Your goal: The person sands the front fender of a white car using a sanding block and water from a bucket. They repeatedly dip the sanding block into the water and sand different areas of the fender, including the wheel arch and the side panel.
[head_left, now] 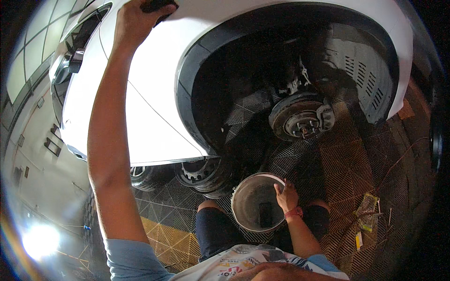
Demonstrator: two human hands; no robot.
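Note:
My left hand (pixel 133 22) is raised high against the white car panel (pixel 150 112), its fingers closed around a dark block (pixel 159 6) that is partly cut off by the upper edge. Low between my knees is a round, pale bucket (pixel 244 202). My right hand (pixel 287 196) grips its right rim, with the thumb over the edge. A dark rectangular thing (pixel 266 214) shows inside the bucket; I cannot tell what it is.
The dark wheel arch has no wheel on, exposing a brake disc (pixel 300 119) with studs. Loose wheels (pixel 204 175) lie under the car's edge. On the patterned floor tiles (pixel 347 159), to the right, are a clear plastic packet (pixel 367 210) and a small yellow-white packet (pixel 359 240). A bright lamp (pixel 41 241) shines lower left.

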